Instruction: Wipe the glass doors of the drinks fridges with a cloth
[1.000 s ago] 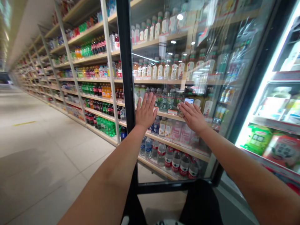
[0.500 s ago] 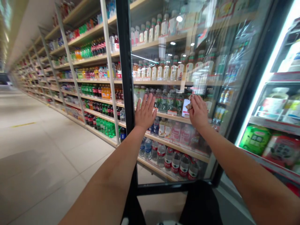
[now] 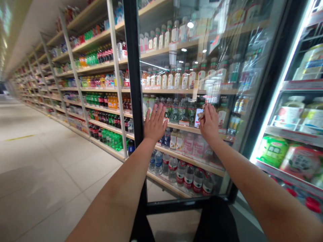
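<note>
A glass door [image 3: 186, 188] with a black frame stands in front of me. My left hand [image 3: 155, 123] lies on the glass beside the frame's left upright [image 3: 133, 84], palm forward and fingers spread. On the right, my right hand [image 3: 209, 122] is pressed at the pane with its fingers closed over a crumpled cloth [image 3: 201, 115], whose pale, patterned edge shows by the fingertips. A white label [image 3: 198, 120] appears just left of that hand, partly covered. Whether it sits on the glass or behind it, I cannot tell.
Through the pane show shelves of bottles [image 3: 189, 176]. Long drink shelves [image 3: 102, 107] run away on the left over a tiled floor [image 3: 50, 181]. At the right is a lit cooler shelf [image 3: 297, 134] with packs, including a green pack [image 3: 272, 151]. My dark-clad knee [image 3: 217, 215] is near the door's bottom rail.
My right hand has shifted slightly left and down across the glass with the cloth. The left hand stays against the pane. The view has turned a little.
</note>
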A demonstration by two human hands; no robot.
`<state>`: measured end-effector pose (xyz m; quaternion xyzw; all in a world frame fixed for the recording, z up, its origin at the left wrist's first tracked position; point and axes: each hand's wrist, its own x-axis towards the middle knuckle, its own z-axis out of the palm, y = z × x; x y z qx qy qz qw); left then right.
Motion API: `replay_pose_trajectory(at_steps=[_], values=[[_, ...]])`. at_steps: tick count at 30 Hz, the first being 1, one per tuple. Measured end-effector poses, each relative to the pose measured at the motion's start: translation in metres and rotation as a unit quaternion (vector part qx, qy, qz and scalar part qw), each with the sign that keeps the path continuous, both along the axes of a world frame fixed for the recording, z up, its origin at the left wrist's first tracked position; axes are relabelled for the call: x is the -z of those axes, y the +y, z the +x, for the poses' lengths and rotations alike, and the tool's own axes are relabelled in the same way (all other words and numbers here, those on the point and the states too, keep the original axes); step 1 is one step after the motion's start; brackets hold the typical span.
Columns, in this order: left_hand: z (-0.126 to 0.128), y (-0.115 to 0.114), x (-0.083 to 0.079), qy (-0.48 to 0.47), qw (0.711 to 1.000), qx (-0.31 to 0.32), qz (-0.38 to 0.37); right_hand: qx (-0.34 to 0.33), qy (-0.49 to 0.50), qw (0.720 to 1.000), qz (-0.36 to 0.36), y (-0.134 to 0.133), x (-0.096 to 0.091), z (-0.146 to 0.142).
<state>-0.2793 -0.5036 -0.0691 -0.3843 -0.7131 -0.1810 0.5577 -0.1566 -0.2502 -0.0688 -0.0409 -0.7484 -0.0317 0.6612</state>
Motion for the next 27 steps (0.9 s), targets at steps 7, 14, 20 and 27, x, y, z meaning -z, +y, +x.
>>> replay_pose_trajectory(at_steps=[7,14,20,27], values=[[-0.001,0.0,0.0,0.003,1.0,0.004,0.0,-0.008,0.004,1.0,0.027,-0.004,-0.006,-0.006],[-0.001,0.0,0.001,0.015,1.0,-0.006,-0.002,0.004,0.005,1.0,0.02,-0.007,-0.01,-0.009],[-0.002,0.0,0.001,0.021,1.0,-0.013,0.005,-0.004,0.036,0.999,-0.016,-0.007,-0.019,-0.013],[0.001,-0.001,0.0,0.021,1.0,-0.019,-0.001,-0.005,-0.031,0.999,0.017,-0.015,0.008,-0.008]])
